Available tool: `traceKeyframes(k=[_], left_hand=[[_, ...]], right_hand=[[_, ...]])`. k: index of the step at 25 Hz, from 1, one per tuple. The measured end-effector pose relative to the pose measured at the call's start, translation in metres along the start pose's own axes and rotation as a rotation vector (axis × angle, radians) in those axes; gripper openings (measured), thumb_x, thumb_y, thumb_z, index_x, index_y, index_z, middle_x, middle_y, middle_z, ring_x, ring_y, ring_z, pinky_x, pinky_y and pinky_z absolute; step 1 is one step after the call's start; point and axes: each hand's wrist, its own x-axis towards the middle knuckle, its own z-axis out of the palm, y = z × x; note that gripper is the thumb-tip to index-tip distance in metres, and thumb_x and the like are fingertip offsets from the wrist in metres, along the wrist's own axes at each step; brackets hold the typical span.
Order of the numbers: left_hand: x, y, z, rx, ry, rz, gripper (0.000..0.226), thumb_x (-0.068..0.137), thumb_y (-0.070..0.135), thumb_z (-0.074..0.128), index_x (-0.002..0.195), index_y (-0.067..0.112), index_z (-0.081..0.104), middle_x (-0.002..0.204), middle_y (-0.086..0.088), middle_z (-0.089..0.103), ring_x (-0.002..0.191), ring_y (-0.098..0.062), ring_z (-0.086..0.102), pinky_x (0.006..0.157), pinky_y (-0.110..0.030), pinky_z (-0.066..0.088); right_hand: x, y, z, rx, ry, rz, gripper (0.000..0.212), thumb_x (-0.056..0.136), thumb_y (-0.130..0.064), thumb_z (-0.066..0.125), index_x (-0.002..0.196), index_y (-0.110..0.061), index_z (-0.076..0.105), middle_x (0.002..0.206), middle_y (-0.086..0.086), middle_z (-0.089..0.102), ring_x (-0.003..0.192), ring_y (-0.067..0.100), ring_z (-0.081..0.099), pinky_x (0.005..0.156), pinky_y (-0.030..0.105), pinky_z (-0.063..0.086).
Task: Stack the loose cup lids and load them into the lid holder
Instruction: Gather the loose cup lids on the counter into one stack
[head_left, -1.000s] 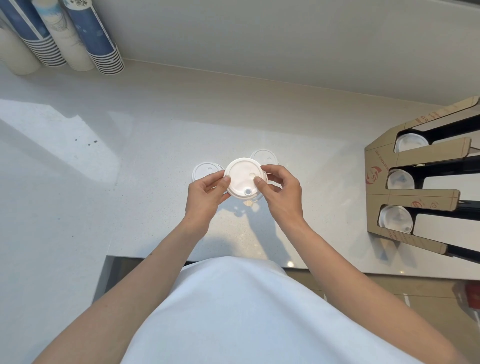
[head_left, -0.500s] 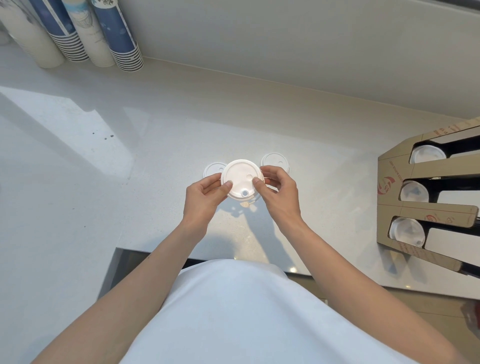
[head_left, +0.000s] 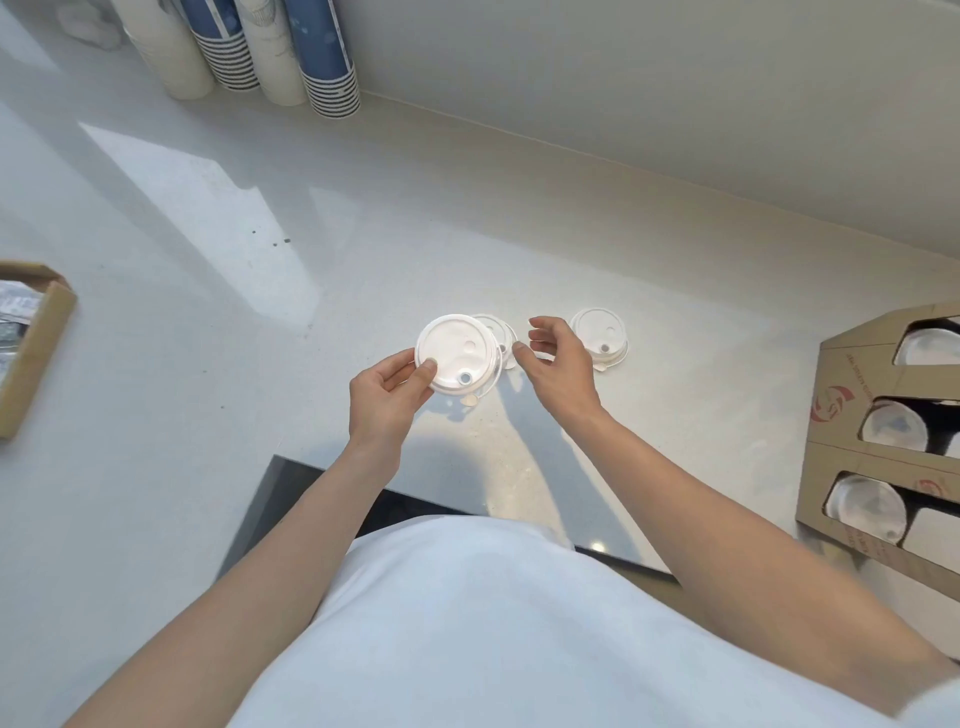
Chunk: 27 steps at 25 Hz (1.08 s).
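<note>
My left hand grips a white cup lid stack by its near left rim, held just above the white counter. Behind it a second white lid lies on the counter, partly hidden. My right hand hovers to the right of the held lids, fingers apart and holding nothing. Another loose lid lies flat just beyond the right hand. The cardboard lid holder stands at the right edge, with white lids showing in its three slots.
Stacks of blue and white paper cups lie against the back wall at top left. A cardboard box sits at the left edge. The counter's front edge runs just in front of my body.
My right hand has let go of the held lids and moved right, fingers spread. The left hand keeps the lids. The view has swung left, bringing the box into sight.
</note>
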Motion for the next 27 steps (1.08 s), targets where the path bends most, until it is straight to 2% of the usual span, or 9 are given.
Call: traceKeyframes(k=[2,6,8,11,13,17,21,24,27], left_hand=[[0.000,0.000,-0.009,-0.015,0.035,-0.003,0.035,0.090,0.013,0.074,0.124,0.005,0.069,0.106,-0.005,0.077,0.105,-0.018,0.074,0.086,-0.022,0.060],[0.000,0.003,-0.023,-0.027,0.077,0.011,0.029,0.090,0.012,0.074,0.119,0.009,0.071,0.103,-0.003,0.078,0.101,-0.015,0.074,0.084,-0.020,0.059],[0.000,0.005,-0.028,-0.029,0.093,0.015,0.028,0.090,0.012,0.074,0.118,0.009,0.071,0.102,-0.002,0.078,0.098,-0.012,0.075,0.082,-0.019,0.059],[0.001,0.009,-0.032,-0.011,0.106,0.020,0.036,0.090,0.013,0.074,0.125,0.004,0.068,0.105,-0.004,0.078,0.099,-0.013,0.074,0.083,-0.019,0.060],[0.003,0.011,-0.034,-0.006,0.122,0.015,0.040,0.090,0.013,0.074,0.128,0.002,0.067,0.111,-0.008,0.077,0.105,-0.017,0.074,0.088,-0.022,0.060],[0.005,0.013,-0.037,-0.002,0.138,0.009,0.041,0.089,0.015,0.075,0.128,0.004,0.068,0.114,-0.009,0.077,0.109,-0.019,0.073,0.092,-0.027,0.059],[0.005,0.012,-0.039,-0.010,0.140,0.014,0.043,0.089,0.014,0.076,0.129,0.004,0.067,0.115,-0.010,0.076,0.110,-0.020,0.073,0.090,-0.026,0.059],[0.006,0.012,-0.039,-0.022,0.148,0.015,0.044,0.088,0.014,0.076,0.129,0.003,0.066,0.116,-0.010,0.076,0.111,-0.020,0.073,0.090,-0.026,0.059],[0.006,0.011,-0.038,-0.017,0.142,0.016,0.042,0.088,0.014,0.076,0.128,0.005,0.067,0.115,-0.009,0.076,0.110,-0.019,0.073,0.088,-0.024,0.059]], right_hand=[[0.010,0.007,0.008,-0.130,-0.072,-0.004,0.049,0.091,-0.024,0.068,0.135,-0.014,0.050,0.128,0.003,0.057,0.117,0.016,0.054,0.099,0.029,0.046],[0.029,0.018,0.025,-0.385,-0.180,-0.027,0.070,0.086,-0.029,0.071,0.146,-0.012,0.039,0.147,0.010,0.044,0.135,0.026,0.042,0.107,0.035,0.037],[0.035,0.021,0.032,-0.492,-0.220,-0.053,0.077,0.085,-0.032,0.073,0.148,-0.012,0.034,0.150,0.008,0.039,0.137,0.026,0.040,0.103,0.035,0.037],[0.043,0.026,0.039,-0.591,-0.223,-0.114,0.073,0.082,-0.035,0.075,0.142,-0.013,0.038,0.140,0.006,0.045,0.127,0.028,0.049,0.094,0.039,0.046],[0.047,0.026,0.043,-0.617,-0.225,-0.119,0.072,0.081,-0.036,0.075,0.139,-0.013,0.039,0.136,0.006,0.046,0.124,0.028,0.051,0.091,0.044,0.049],[0.050,0.029,0.048,-0.686,-0.215,-0.135,0.066,0.080,-0.035,0.073,0.135,-0.015,0.043,0.135,0.005,0.049,0.125,0.030,0.047,0.084,0.039,0.045],[0.048,0.033,0.048,-0.710,-0.215,-0.128,0.068,0.080,-0.037,0.071,0.138,-0.015,0.042,0.137,0.005,0.050,0.126,0.029,0.046,0.087,0.040,0.043],[0.041,0.034,0.046,-0.626,-0.193,-0.113,0.072,0.081,-0.040,0.071,0.142,-0.015,0.041,0.140,0.005,0.050,0.126,0.028,0.048,0.088,0.040,0.043],[0.031,0.033,0.038,-0.528,-0.155,-0.120,0.076,0.083,-0.042,0.071,0.147,-0.018,0.038,0.148,0.003,0.046,0.134,0.026,0.043,0.097,0.039,0.040]])
